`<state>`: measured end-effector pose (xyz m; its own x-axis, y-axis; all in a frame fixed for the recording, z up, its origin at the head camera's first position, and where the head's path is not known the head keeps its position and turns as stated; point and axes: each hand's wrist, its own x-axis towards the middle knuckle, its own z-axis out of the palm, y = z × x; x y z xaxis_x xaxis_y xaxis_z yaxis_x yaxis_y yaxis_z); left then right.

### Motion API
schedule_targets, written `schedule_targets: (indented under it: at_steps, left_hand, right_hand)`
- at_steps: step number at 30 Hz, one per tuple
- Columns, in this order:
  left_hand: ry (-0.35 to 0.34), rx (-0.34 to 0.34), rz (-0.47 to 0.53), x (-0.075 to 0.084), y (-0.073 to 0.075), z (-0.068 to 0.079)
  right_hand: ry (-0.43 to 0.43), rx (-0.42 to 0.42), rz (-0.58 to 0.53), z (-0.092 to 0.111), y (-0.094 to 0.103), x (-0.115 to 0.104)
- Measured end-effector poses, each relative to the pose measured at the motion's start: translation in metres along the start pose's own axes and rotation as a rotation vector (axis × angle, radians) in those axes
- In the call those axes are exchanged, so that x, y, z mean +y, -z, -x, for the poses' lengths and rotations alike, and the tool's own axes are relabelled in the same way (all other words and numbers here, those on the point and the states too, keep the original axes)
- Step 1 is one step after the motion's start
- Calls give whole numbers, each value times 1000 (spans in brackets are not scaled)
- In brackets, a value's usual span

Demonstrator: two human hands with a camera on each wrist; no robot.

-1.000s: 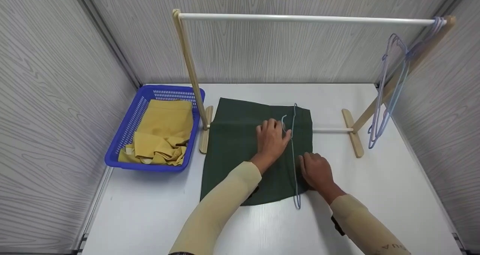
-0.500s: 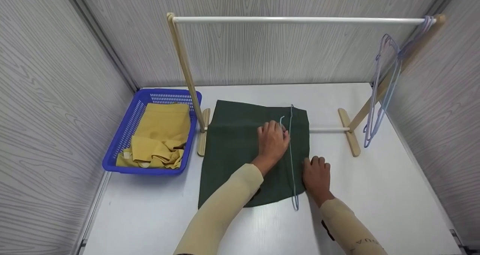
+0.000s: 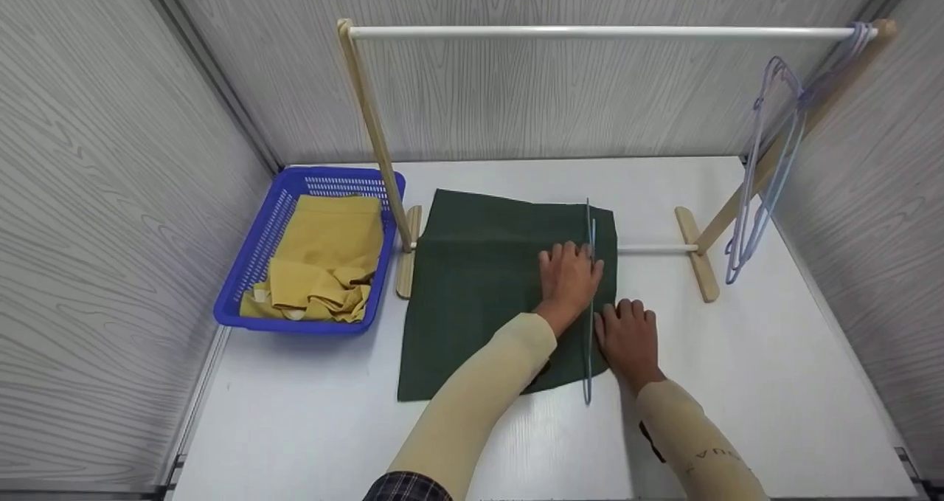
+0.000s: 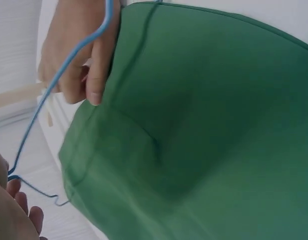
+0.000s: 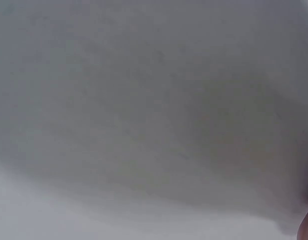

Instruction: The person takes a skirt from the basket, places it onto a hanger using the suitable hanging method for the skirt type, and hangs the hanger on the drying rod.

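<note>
A dark green piece of cloth [image 3: 479, 294] lies spread on the white table, over the rack's lower bar. My left hand [image 3: 571, 280] holds a blue wire hanger [image 3: 588, 346] by its hook end, near the cloth's right side. In the left wrist view the hanger wire [image 4: 56, 75] stands raised above the cloth, and the left hand's fingers [image 4: 36, 217] show at the lower left. My right hand [image 3: 633, 342] pinches the cloth's right edge, its fingertips partly hidden. The right wrist view is mostly a grey blur with a bit of skin at the corner.
A blue basket [image 3: 243, 268] with yellow cloth [image 3: 324, 243] stands at the left. Over the table rises a wooden rack with a white top bar [image 3: 590, 33]. Several hangers [image 3: 759, 176] hang at its right end. Walls enclose the back and sides.
My left hand has moved right with the hanger, which now stands more edge-on near the cloth's right side. The right hand has turned slightly and stays at the cloth's edge.
</note>
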<state>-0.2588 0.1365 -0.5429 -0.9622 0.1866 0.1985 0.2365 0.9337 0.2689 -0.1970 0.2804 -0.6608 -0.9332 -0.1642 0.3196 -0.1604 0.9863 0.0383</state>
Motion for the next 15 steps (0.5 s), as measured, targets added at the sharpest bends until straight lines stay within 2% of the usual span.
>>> schedule_targets:
  at_steps: [3,6,15]
  left_hand:
    - [-1,5,-27,0,-6,-3]
    - [-13,47,-13,-7,-13,-3]
    - [-25,240,30,-25,-30,3]
  right_hand:
    - [11,-11,-15,-3,-1,3]
    - [13,-31,-26,-3,-1,1]
    - [30,-34,-19,2,1,0]
